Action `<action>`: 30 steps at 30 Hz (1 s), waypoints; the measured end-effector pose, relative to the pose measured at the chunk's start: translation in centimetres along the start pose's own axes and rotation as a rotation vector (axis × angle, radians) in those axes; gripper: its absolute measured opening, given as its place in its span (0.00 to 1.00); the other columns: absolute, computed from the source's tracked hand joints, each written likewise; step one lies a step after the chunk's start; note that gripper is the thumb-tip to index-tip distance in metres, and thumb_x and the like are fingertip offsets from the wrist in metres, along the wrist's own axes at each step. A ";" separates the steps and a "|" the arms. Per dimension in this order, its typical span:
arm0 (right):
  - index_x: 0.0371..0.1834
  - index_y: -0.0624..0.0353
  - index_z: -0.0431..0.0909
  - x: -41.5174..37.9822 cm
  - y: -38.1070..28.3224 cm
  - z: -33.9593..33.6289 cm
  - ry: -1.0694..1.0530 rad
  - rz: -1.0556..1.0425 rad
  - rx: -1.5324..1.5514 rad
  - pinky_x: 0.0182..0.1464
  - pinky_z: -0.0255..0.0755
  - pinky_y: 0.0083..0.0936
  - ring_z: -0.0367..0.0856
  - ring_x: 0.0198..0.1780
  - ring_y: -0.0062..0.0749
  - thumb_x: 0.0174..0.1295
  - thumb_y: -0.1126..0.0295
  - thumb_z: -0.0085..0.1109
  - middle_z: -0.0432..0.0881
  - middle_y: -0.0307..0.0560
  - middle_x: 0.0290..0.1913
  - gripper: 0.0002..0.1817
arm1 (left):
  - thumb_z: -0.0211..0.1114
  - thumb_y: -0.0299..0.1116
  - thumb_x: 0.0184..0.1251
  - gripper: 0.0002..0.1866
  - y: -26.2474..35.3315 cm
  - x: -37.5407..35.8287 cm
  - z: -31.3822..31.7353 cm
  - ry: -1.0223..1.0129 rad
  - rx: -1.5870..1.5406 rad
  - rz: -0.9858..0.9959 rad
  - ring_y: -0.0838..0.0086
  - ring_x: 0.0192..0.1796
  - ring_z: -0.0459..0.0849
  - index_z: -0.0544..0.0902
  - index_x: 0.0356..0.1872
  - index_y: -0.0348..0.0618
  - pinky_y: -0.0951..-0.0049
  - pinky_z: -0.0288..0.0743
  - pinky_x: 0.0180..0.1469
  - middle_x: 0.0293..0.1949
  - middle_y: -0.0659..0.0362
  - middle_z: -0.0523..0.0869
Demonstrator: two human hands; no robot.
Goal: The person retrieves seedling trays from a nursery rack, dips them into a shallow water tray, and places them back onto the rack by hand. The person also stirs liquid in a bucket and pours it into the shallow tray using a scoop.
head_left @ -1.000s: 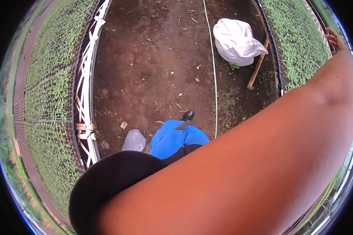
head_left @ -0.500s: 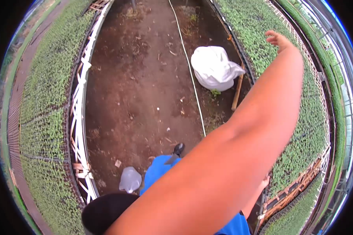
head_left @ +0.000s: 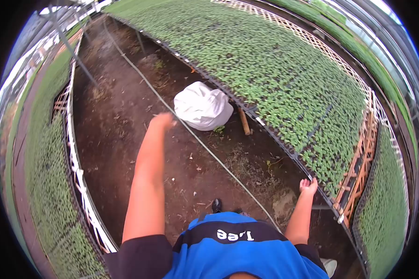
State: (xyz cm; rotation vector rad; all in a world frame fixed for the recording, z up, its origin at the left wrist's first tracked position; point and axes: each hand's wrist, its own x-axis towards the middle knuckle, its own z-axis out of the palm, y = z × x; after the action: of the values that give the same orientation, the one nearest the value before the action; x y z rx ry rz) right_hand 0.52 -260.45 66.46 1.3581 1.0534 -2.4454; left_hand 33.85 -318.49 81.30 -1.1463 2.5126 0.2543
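Observation:
My left hand [head_left: 163, 122] is raised over the dirt path, away from the plants. Motion smears its fingers, and I see nothing clearly held in it. Off to the right, my right hand [head_left: 308, 186] is at the near edge of a bench of seedling trays [head_left: 307, 116], its fingers curled against the dark tray rim. Small green seedlings fill these trays densely. A white sack [head_left: 203, 107] with a gathered top sits on the ground beside the bench, beyond my left hand.
A pale hose [head_left: 219, 162] runs along the dirt path [head_left: 125, 135]. A short wooden post [head_left: 244, 122] leans by the sack. Another seedling bench [head_left: 49, 186] with a white lattice edge lies on the left. Metal poles [head_left: 72, 49] stand at upper left.
My left arm has swung from over the right-hand seedlings back leftward above the path. The view has turned toward the right bench. My right hand remains at the tray edge.

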 end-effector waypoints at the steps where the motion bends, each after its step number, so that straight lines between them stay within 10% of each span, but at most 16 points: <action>1: 0.34 0.50 0.70 -0.6 0.2 0.1 -0.021 0.002 -0.002 0.41 0.66 0.32 0.68 0.37 0.29 0.49 0.57 0.59 0.69 0.35 0.34 0.14 | 0.58 0.44 0.52 0.20 -0.6 -1.6 2.6 -0.024 -0.035 -0.020 0.57 0.48 0.75 0.77 0.41 0.40 0.60 0.69 0.48 0.45 0.48 0.77; 5: 0.34 0.52 0.70 -1.1 0.5 0.4 -0.042 -0.033 0.008 0.44 0.66 0.32 0.68 0.40 0.29 0.51 0.57 0.57 0.70 0.37 0.35 0.14 | 0.51 0.40 0.53 0.17 -6.4 -5.6 23.9 0.031 -0.169 0.014 0.54 0.45 0.76 0.78 0.35 0.37 0.60 0.69 0.47 0.42 0.45 0.77; 8: 0.34 0.51 0.70 -2.4 0.6 0.9 -0.029 -0.022 0.026 0.43 0.66 0.32 0.68 0.40 0.28 0.53 0.57 0.55 0.70 0.36 0.34 0.12 | 0.49 0.39 0.54 0.15 -7.8 -14.2 37.7 -0.447 0.004 0.182 0.56 0.43 0.77 0.79 0.34 0.39 0.60 0.70 0.46 0.41 0.47 0.78; 11: 0.35 0.51 0.70 -1.7 0.3 0.9 -0.017 -0.032 0.058 0.44 0.65 0.34 0.69 0.39 0.28 0.54 0.58 0.53 0.70 0.37 0.34 0.12 | 0.57 0.35 0.43 0.10 -4.1 -27.4 36.9 -0.357 -0.114 0.382 0.56 0.37 0.79 0.78 0.28 0.43 0.62 0.73 0.38 0.30 0.49 0.81; 18: 0.35 0.51 0.70 -0.8 1.6 2.1 0.098 -0.116 0.096 0.44 0.64 0.36 0.68 0.38 0.27 0.54 0.58 0.52 0.72 0.35 0.35 0.11 | 0.58 0.35 0.47 0.08 -6.8 -23.9 44.2 -0.297 -0.119 0.267 0.61 0.31 0.80 0.77 0.27 0.43 0.63 0.73 0.29 0.25 0.53 0.80; 20: 0.36 0.50 0.71 -1.1 1.8 2.2 0.096 -0.138 0.106 0.44 0.63 0.35 0.68 0.39 0.27 0.53 0.57 0.53 0.72 0.35 0.36 0.12 | 0.58 0.37 0.53 0.08 -5.7 -22.8 40.0 -0.298 -1.414 -0.621 0.72 0.23 0.76 0.76 0.29 0.45 0.71 0.66 0.18 0.22 0.60 0.77; 30: 0.38 0.49 0.68 -2.5 1.2 0.4 0.039 -0.215 -0.072 0.40 0.63 0.32 0.66 0.40 0.26 0.49 0.61 0.60 0.69 0.35 0.40 0.16 | 0.58 0.41 0.55 0.14 2.0 -13.6 33.5 -0.253 -1.161 -0.491 0.77 0.21 0.73 0.75 0.38 0.43 0.75 0.64 0.19 0.24 0.61 0.76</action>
State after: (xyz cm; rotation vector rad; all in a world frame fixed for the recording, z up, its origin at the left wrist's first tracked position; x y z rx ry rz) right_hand 2.23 -262.06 67.97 1.3392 1.3481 -2.5080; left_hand 49.03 -297.47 56.02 -1.8779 1.6709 1.7047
